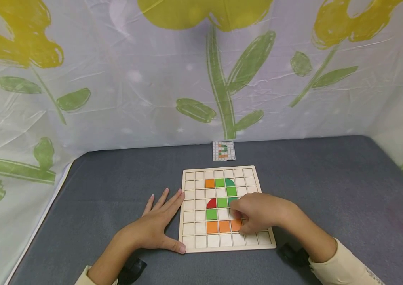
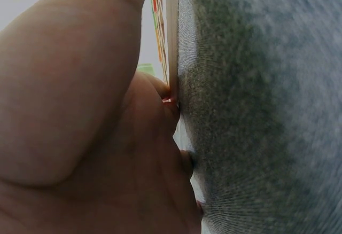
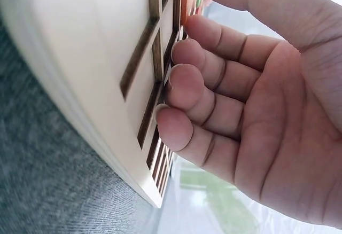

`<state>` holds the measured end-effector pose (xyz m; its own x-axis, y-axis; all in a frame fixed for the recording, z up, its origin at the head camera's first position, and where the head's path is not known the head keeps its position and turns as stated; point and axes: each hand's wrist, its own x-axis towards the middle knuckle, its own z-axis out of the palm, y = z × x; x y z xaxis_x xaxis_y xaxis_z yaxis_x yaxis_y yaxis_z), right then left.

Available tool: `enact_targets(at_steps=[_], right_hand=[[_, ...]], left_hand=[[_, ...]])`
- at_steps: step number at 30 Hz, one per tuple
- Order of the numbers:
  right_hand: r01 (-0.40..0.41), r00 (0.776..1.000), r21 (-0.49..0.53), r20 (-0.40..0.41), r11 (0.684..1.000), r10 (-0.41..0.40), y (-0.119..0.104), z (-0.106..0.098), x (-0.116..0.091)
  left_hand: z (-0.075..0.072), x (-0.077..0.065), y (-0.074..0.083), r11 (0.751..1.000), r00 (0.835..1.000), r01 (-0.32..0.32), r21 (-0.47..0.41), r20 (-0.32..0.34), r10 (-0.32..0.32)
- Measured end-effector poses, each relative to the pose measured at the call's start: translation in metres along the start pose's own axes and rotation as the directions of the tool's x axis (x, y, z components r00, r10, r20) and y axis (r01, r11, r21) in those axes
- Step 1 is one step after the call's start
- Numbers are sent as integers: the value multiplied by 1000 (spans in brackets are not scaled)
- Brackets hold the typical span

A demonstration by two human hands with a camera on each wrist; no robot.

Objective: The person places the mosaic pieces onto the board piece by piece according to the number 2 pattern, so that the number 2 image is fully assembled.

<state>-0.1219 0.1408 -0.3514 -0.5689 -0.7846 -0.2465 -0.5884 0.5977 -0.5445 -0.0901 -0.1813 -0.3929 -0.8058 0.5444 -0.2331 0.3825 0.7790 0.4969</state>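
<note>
A pale wooden grid board lies flat, its cells partly filled with coloured tiles. My left hand is spread along the board's left edge, fingertips and thumb touching it. Over the lower right cells, my right hand bends its fingers, thumb and forefinger at the orange square tile that ends the bottom row. In the right wrist view that orange tile shows between thumb and forefinger. A red quarter-round tile, green squares and a dark green quarter-round tile sit in cells. The right fingers partly cover another dark green tile.
Behind the board, a small pattern card shows a coloured figure on a grid. Dark grey cloth covers the table. A curtain with yellow flowers hangs along the back and sides.
</note>
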Motion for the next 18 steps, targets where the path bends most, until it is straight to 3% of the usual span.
enact_targets(at_steps=[13,15,18], right_hand=[[8,1000,20,3,1000,-8,-1,0,-3],[24,999,25,-31,999,-23,2,-1,-8],[20,987,-44,-157,999,-27,11,-4,-19]], left_hand=[[0,0,-2,1000,1000,-1,-3,11,2],[0,-1,-2,1000,1000,6,-1,24,-6],[-4,-4,-3,1000,1000,8,16,6,-8]])
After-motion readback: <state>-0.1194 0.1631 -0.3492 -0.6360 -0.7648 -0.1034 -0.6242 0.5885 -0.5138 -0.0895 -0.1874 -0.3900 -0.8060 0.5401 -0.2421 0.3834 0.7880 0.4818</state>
